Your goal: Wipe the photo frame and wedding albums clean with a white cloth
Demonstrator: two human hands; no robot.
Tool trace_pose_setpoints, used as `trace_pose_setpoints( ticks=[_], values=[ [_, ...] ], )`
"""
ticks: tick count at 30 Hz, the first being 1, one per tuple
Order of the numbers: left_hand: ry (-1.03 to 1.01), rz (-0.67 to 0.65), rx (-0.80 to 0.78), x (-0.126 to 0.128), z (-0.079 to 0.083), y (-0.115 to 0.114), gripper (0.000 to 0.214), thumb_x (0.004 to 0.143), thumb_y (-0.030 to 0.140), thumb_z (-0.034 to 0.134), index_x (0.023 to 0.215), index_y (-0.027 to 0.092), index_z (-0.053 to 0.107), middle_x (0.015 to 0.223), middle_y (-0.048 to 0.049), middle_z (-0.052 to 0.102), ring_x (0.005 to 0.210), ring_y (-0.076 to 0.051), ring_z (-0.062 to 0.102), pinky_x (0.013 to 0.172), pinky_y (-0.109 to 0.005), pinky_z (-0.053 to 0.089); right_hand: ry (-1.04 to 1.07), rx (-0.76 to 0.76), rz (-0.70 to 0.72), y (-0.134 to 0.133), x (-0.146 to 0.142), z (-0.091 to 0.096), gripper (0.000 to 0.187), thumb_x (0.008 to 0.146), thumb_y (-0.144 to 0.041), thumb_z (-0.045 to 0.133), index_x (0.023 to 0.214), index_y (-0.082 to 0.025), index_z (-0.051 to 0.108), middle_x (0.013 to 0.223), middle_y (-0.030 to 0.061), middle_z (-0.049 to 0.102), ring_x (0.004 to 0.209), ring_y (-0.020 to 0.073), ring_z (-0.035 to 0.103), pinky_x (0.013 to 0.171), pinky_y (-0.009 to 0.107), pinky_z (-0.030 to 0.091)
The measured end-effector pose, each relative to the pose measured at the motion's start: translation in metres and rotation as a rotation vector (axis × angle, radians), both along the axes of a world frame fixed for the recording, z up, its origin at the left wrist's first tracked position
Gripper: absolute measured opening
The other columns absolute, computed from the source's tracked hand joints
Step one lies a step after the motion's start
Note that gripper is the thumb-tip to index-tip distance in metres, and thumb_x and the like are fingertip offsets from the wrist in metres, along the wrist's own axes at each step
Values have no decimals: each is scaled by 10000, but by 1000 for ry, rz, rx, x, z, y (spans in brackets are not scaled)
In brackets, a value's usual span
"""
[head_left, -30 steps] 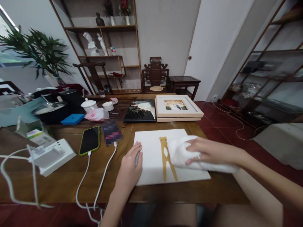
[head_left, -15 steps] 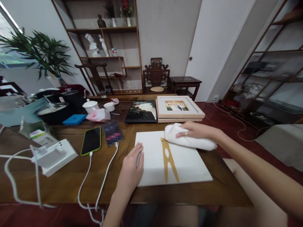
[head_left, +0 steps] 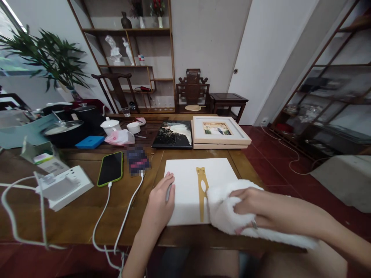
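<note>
A white rectangular board [head_left: 184, 200] lies flat at the table's front, with a flat gold forked piece [head_left: 200, 181] on it that has a cat-like head and an oval hole. My left hand [head_left: 159, 199] grips the board's left edge, thumb and fingers close together around it. In my right hand [head_left: 249, 206] is a bunched white towel [head_left: 223, 200], pressed on the board's lower right part. The towel hides that corner and the gold piece's right leg, and its tail trails past the table's front right edge.
Behind the board lie a black picture panel [head_left: 171, 135] and a pale picture frame [head_left: 198, 133]. To the left are a phone [head_left: 110, 169] on a white cable [head_left: 101, 216], a power strip [head_left: 69, 187], a blue box [head_left: 90, 142], a pot [head_left: 62, 133] and white cups.
My right hand has brought the towel from the board's upper right edge down toward me to its lower right. My left hand has stayed at the left edge.
</note>
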State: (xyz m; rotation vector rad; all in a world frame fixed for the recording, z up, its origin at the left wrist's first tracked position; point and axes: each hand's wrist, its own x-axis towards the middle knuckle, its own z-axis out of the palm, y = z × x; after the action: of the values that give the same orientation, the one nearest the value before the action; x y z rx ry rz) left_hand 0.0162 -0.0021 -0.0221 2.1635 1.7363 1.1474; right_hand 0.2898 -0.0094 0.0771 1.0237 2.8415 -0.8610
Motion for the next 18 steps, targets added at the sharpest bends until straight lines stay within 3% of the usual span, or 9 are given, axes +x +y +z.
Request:
trace_pose_setpoints(
  ticks=[4, 9, 13, 15, 18],
  values=[
    [8, 6, 3, 0, 2, 0, 266, 847, 204, 447, 1018, 136, 638, 1150, -131, 642, 1125, -238, 570, 968, -405, 462, 19, -50, -14, 9, 1, -2, 222, 867, -313, 458, 840, -221, 657, 916, 59, 609, 940, 222, 540, 815, 315, 398],
    [10, -1, 3, -1, 1, 0, 272, 849, 204, 441, 1020, 126, 637, 1160, -138, 636, 1130, -242, 566, 976, -416, 453, 46, 116, -157, 74, -7, -17, 340, 866, -486, 422, 808, -199, 595, 857, 63, 587, 923, 257, 510, 798, 337, 378],
    [8, -10, -6, -2, 1, 0, 276, 849, 201, 438, 1023, 116, 634, 1159, -140, 636, 1130, -239, 566, 981, -409, 450, 19, 270, -187, 110, -25, -21, 320, 880, -431, 410, 794, -180, 590, 804, 69, 580, 830, 239, 517, 721, 316, 369],
    [9, -9, -8, -2, 2, 0, 277, 848, 200, 439, 1025, 113, 633, 1157, -141, 637, 1131, -242, 565, 980, -409, 451, 25, 316, -128, 112, -31, -20, 253, 881, -346, 432, 785, -175, 592, 794, 70, 586, 806, 227, 527, 714, 310, 370],
    [5, -10, -10, -2, 4, 0, 272, 846, 196, 442, 1017, 108, 634, 1147, -145, 641, 1124, -248, 569, 976, -411, 454, 32, 343, -42, 93, -34, -22, 158, 858, -184, 447, 835, -177, 604, 858, 83, 612, 820, 215, 559, 743, 316, 396]
  ],
)
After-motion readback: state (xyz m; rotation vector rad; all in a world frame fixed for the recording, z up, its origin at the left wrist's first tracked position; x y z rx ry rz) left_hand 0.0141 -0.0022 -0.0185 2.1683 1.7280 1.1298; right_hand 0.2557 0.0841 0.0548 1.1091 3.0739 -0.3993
